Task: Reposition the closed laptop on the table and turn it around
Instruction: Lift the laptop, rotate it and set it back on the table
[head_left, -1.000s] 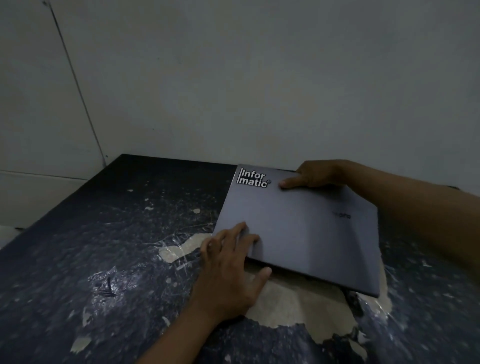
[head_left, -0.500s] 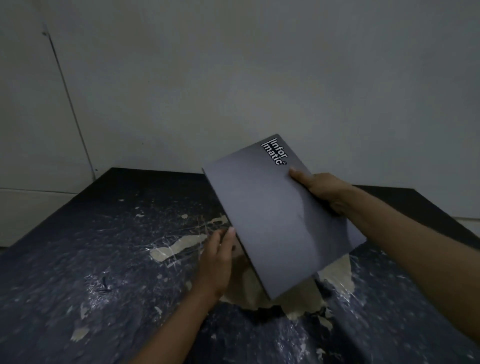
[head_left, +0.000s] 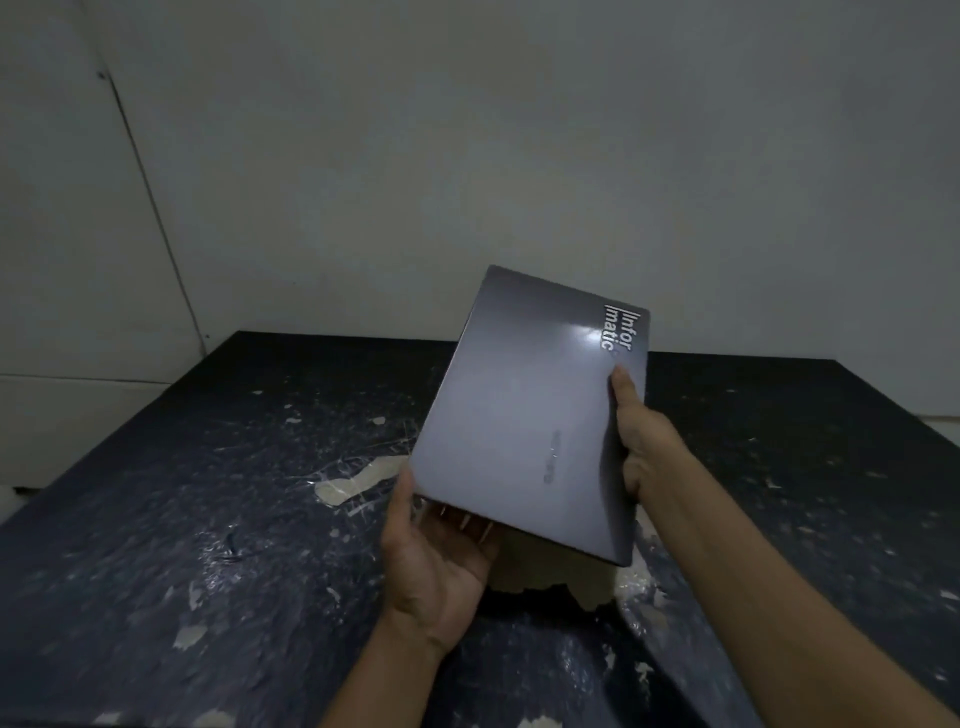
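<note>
The closed grey laptop (head_left: 524, 410) is off the table and tilted, its lid facing me, with a white "Informatic" sticker at its upper right corner. My right hand (head_left: 641, 436) grips its right edge, thumb on the lid. My left hand (head_left: 436, 551) is palm up under the lower left corner, fingers beneath the laptop and thumb along its left edge. The dark table (head_left: 182, 519) lies below.
The table top is black and worn, with pale patches of peeled surface (head_left: 353, 483) under and left of the laptop. A plain wall stands behind the table's far edge. The table's left edge runs diagonally at the left.
The laptop went from lying flat on the table to being lifted and turned clockwise; its sticker corner moved from far left to upper right. My left hand shifted from the lid to under the lower corner.
</note>
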